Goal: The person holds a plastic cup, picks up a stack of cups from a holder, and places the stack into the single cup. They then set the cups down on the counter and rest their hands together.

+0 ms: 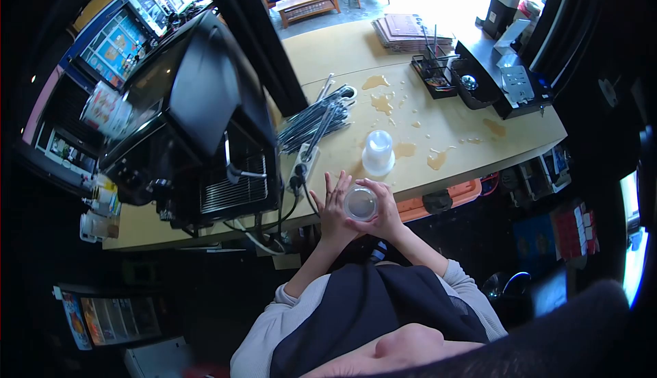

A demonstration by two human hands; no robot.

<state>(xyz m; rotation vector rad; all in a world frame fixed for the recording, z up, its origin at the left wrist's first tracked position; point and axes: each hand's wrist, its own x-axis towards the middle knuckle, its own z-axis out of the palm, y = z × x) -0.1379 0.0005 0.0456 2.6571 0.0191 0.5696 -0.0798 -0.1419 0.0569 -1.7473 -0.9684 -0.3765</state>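
Observation:
A clear plastic cup point(361, 203) is between my two hands at the counter's front edge, its round end facing up toward me. Curled around its right side, the fingers and thumb of my right hand point(387, 215) grip it. My left hand point(333, 212) lies against the cup's left side with its fingers stretched out and apart. Just beyond them, a clear plastic cup or stack of cups point(378, 152) stands upside down on the wooden counter point(342, 166). Brown liquid puddles point(438, 159) lie to the right of it and farther back.
A black espresso machine point(198, 118) fills the left side. Beside it are a bundle of wrapped straws point(318, 123) and a power strip point(309, 164) with cables hanging over the edge. Folders point(404, 32), a black organizer point(434, 77) and a black box point(510, 80) stand at the back right.

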